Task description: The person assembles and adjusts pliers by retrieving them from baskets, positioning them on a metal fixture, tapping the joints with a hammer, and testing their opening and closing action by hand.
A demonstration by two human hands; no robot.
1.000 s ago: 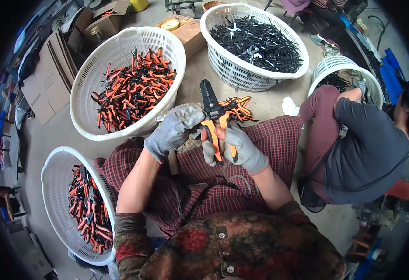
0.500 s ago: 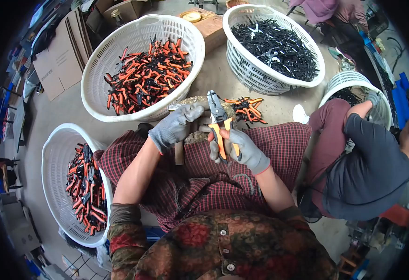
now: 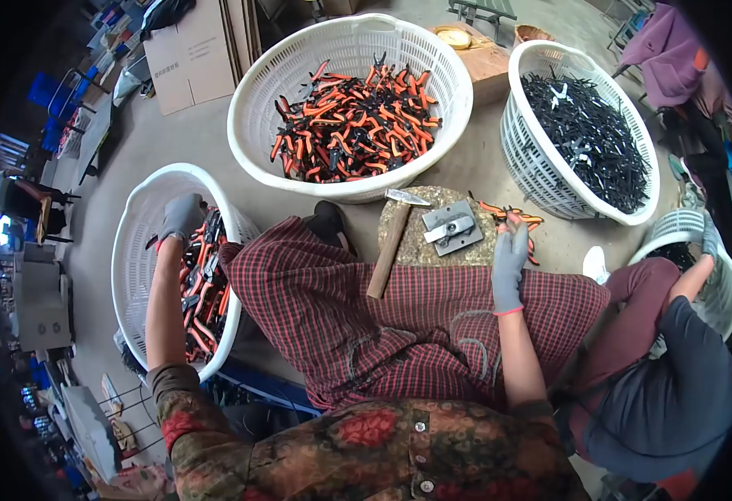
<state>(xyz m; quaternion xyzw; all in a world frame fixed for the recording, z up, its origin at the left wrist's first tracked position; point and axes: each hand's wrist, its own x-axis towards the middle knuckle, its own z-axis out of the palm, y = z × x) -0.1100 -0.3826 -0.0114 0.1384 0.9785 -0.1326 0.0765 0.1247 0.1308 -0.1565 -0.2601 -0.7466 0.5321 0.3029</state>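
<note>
In the left basket (image 3: 124,275), my left hand (image 3: 182,217) in a grey glove is over the orange-and-black pliers (image 3: 203,292). Its fingers look curled; a dark tip pokes out beside them, too little to identify. My right hand (image 3: 509,259), also gloved with bare fingertips, is raised at the stone block's right edge. Its fingers are stretched and slightly apart, beside a small pile of orange-handled pliers (image 3: 533,221). On the stone block (image 3: 399,230) lie a metal fixture (image 3: 451,227) and a hammer (image 3: 392,242), whose wooden handle reaches toward my lap.
Ahead stands a large white basket (image 3: 245,138) of orange-and-black pliers. Another basket (image 3: 520,142) with black parts is at the right, near a wooden box (image 3: 483,71). A co-worker (image 3: 666,392) sits on the right, one gloved hand at a basket (image 3: 721,292).
My left hand has moved from the block into the left basket. The pliers have left my right hand, which has opened. The view has turned left.
</note>
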